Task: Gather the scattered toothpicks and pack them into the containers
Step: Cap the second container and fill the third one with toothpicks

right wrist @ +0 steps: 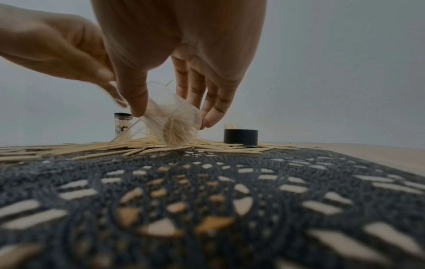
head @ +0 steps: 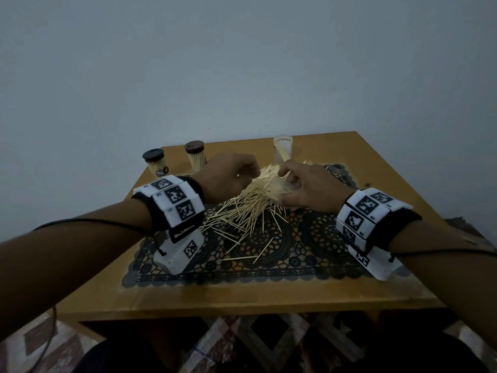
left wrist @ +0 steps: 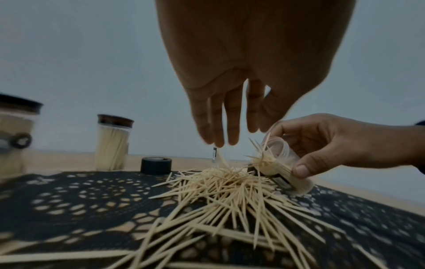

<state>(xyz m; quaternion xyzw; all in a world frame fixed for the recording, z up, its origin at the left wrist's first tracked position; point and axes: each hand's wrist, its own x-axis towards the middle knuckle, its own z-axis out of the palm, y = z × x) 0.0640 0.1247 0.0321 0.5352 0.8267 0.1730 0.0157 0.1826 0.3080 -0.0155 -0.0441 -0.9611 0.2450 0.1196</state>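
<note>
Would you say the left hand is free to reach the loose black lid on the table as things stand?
Probably yes: the left hand holds nothing, and the black lid stands uncovered just beyond the toothpick pile.

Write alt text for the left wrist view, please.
A right hand tilts a clear container over a toothpick pile on a dark lace mat, the left hand just above. Two lidded jars stand behind.
</note>
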